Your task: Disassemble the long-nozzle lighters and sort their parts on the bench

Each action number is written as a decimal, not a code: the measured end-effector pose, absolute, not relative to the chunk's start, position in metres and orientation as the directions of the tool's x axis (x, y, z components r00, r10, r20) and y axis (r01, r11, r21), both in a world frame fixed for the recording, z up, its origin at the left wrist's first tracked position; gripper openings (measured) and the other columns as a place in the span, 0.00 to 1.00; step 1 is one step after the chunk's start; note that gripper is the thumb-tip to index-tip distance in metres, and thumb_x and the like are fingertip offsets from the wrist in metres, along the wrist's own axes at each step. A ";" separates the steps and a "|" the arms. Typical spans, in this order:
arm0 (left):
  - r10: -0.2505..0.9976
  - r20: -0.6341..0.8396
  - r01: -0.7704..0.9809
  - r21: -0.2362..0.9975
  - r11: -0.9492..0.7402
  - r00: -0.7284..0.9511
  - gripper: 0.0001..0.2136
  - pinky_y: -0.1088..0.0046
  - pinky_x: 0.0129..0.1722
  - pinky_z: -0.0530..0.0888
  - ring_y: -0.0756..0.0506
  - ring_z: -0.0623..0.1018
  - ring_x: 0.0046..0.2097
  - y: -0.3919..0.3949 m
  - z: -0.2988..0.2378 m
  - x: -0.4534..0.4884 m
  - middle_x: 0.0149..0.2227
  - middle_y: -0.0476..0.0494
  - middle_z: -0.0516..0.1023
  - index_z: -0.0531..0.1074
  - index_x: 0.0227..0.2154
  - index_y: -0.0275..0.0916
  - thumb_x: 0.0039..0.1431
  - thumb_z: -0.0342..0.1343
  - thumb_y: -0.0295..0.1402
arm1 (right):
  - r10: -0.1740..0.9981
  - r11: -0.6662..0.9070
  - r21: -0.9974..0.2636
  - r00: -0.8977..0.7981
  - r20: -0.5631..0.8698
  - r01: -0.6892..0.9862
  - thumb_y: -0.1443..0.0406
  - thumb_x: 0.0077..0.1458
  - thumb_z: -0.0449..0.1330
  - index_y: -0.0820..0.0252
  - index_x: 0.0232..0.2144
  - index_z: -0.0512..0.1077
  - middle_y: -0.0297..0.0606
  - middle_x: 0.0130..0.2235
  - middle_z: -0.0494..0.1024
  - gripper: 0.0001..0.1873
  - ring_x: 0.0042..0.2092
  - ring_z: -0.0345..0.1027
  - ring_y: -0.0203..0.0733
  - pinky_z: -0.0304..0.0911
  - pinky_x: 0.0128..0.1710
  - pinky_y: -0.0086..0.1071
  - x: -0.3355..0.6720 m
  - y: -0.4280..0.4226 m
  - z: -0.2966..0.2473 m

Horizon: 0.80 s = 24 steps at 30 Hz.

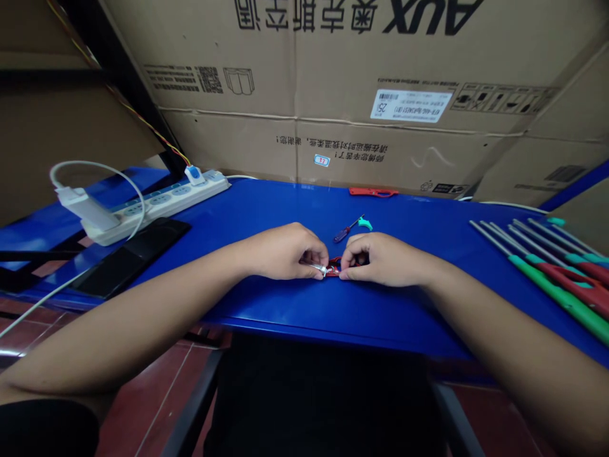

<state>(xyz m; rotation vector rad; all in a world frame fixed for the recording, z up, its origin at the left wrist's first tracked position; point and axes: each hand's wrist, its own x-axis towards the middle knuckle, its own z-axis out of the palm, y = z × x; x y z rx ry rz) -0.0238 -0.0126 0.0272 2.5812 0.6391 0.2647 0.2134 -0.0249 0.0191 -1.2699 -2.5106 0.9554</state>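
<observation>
Both my hands meet over the blue table, close to its front edge. My left hand pinches a small silvery-white part between thumb and fingers. My right hand is closed on a red lighter casing, which lies open between the hands with small parts inside. My fingers cover much of the casing. Just beyond the right hand lie a small screwdriver with a purple handle and a teal trigger piece.
Another red casing piece lies at the back, before a large cardboard box. Several long-necked lighters with red or green handles lie at right. At left are a power strip, a plugged-in charger and a black phone.
</observation>
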 end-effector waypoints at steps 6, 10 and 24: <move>0.511 0.043 0.427 0.491 -0.759 0.859 0.06 0.79 0.33 0.70 0.51 0.78 0.32 -0.013 0.026 -0.023 0.32 0.47 0.80 0.79 0.37 0.36 0.57 0.64 0.31 | 0.785 0.355 -0.686 -0.601 -0.151 0.635 0.62 0.49 0.63 0.59 0.29 0.76 0.31 0.27 0.75 0.06 0.29 0.67 0.34 0.61 0.29 0.28 0.215 -0.023 0.021; 0.523 0.038 0.436 0.502 -0.747 0.852 0.07 0.79 0.32 0.70 0.52 0.78 0.31 -0.013 0.026 -0.022 0.31 0.47 0.81 0.79 0.38 0.37 0.57 0.64 0.33 | 0.793 0.337 -0.709 -0.592 -0.140 0.619 0.62 0.49 0.63 0.59 0.31 0.76 0.30 0.27 0.75 0.08 0.27 0.65 0.33 0.60 0.28 0.28 0.214 -0.023 0.022; 0.618 0.130 0.468 0.540 -0.700 0.775 0.09 0.79 0.33 0.72 0.51 0.79 0.32 -0.012 0.028 -0.023 0.33 0.46 0.83 0.80 0.38 0.37 0.60 0.60 0.36 | 0.735 0.566 -0.569 -0.678 0.020 0.597 0.61 0.58 0.59 0.57 0.33 0.80 0.35 0.35 0.82 0.10 0.36 0.73 0.38 0.65 0.39 0.31 0.214 -0.024 0.021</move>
